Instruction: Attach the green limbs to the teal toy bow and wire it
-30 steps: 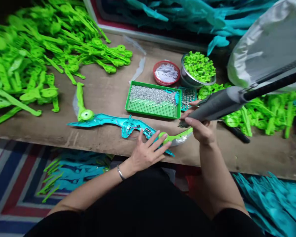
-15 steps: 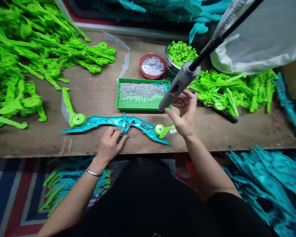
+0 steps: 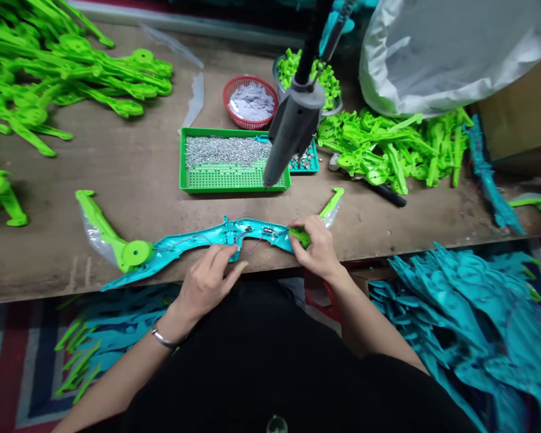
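A teal toy bow shell (image 3: 187, 240) lies across the front of the table, its inner side up, with thin wires and small parts inside. My left hand (image 3: 207, 279) is closed around the grip at its middle. My right hand (image 3: 318, 248) is closed on the round base of the right green bow limb (image 3: 331, 207), covering most of that end. At the other end, a green limb (image 3: 101, 225) with a clear plastic piece slants up and left. A grey electric screwdriver (image 3: 295, 123) hangs above the table, touched by neither hand.
Behind the bow stand a green tray (image 3: 234, 186) of small metal screws, a red basket (image 3: 250, 124) of pale strips and a bowl (image 3: 331, 108) of green pieces. Green limbs pile up left (image 3: 76, 72) and right (image 3: 397, 150). Teal shells (image 3: 473, 319) are heaped below the edge.
My right hand has moved from beside the screwdriver down to the bow's right limb. That limb now points up and right. The view has shifted, and my left hand stays at the grip.
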Tool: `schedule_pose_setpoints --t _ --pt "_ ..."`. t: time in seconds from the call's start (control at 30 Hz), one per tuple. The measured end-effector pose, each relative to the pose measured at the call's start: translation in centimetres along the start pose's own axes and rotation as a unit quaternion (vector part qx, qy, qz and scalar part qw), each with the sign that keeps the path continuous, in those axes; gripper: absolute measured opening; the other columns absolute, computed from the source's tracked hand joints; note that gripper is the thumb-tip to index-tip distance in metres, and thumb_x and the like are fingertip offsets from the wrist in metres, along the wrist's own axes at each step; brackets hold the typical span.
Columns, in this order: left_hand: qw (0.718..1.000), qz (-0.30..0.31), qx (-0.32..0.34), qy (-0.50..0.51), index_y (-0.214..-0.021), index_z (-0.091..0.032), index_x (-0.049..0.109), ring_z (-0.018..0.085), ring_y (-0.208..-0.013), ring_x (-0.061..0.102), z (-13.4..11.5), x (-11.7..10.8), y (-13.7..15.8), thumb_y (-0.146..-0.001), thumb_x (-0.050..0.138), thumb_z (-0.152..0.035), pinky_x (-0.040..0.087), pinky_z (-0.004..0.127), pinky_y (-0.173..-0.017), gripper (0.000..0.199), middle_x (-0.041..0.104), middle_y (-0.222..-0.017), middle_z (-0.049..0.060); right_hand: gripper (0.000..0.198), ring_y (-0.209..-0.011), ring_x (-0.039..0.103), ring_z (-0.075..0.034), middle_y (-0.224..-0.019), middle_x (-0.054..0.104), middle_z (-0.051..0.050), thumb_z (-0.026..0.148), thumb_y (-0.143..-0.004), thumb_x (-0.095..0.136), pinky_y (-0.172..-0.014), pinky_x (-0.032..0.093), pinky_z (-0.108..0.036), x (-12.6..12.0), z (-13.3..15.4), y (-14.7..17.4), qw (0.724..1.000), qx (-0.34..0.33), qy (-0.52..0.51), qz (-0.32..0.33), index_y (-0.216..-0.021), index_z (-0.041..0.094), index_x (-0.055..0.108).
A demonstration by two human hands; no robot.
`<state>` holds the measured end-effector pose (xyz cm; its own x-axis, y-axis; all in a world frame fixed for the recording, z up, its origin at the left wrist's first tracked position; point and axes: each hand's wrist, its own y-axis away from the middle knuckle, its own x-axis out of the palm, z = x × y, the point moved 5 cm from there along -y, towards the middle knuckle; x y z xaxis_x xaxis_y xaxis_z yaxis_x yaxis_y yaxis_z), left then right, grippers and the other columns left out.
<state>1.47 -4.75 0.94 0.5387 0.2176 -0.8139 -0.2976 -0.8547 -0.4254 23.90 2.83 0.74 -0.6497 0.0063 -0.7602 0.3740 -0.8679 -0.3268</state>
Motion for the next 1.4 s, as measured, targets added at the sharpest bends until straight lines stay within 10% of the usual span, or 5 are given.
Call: schedule_pose_setpoints --t 0.23,0.63,1.13,1.4 --pt "0.997 0.063 -0.032 0.01 -0.107 -0.017 0.061 0.024 -0.09 0.061 2.3 -2.1 -5.7 -0.094 0.049 -0.02 0.05 0.038 -0.081 0.018 0.066 -0.094 0.008 0.005 -0.083 0.057 -0.023 -0.082 0.066 -0.006 0.018 -0.086 0.057 -0.078 0.045 -0.04 0.4 0.5 -0.7 1.0 0.017 0.008 0.009 -0.086 0.02 0.061" --pt "0.94 0.336 -0.057 0.02 -0.093 -0.017 0.066 0.027 -0.091 0.059 3.6 3.6 -9.5 -0.089 0.058 -0.032 0.047 0.04 -0.081 0.017 0.061 -0.092 0.009 0.009 -0.077 0.059 -0.019 -0.077 0.065 -0.003 0.013 -0.085 0.058 -0.073 0.047 -0.034 0.6 0.1 -1.8 0.997 0.045 -0.058 -0.011 -0.081 0.02 0.061" --pt "0.953 -0.017 -0.256 0.16 -0.105 -0.022 0.06 0.015 -0.083 0.069 6.0 -0.7 -5.2 -0.084 0.07 -0.031 0.057 0.028 -0.073 0.025 0.07 -0.089 0.0 0.009 -0.079 0.06 -0.02 -0.08 0.067 -0.004 0.016 -0.085 0.055 -0.077 0.047 -0.036 1.1 -0.6 -1.6 0.995 0.076 -0.064 0.034 -0.081 0.02 0.061" --pt "0.936 -0.04 -0.279 0.21 -0.109 -0.022 0.061 0.013 -0.081 0.068 6.5 -0.1 -4.2 -0.084 0.07 -0.031 0.057 0.025 -0.074 0.028 0.066 -0.086 -0.001 0.005 -0.083 0.061 -0.021 -0.085 0.07 -0.004 0.018 -0.083 0.06 -0.078 0.044 -0.038 0.5 1.6 -2.4 0.997 0.02 -0.056 0.044 -0.085 0.02 0.065"
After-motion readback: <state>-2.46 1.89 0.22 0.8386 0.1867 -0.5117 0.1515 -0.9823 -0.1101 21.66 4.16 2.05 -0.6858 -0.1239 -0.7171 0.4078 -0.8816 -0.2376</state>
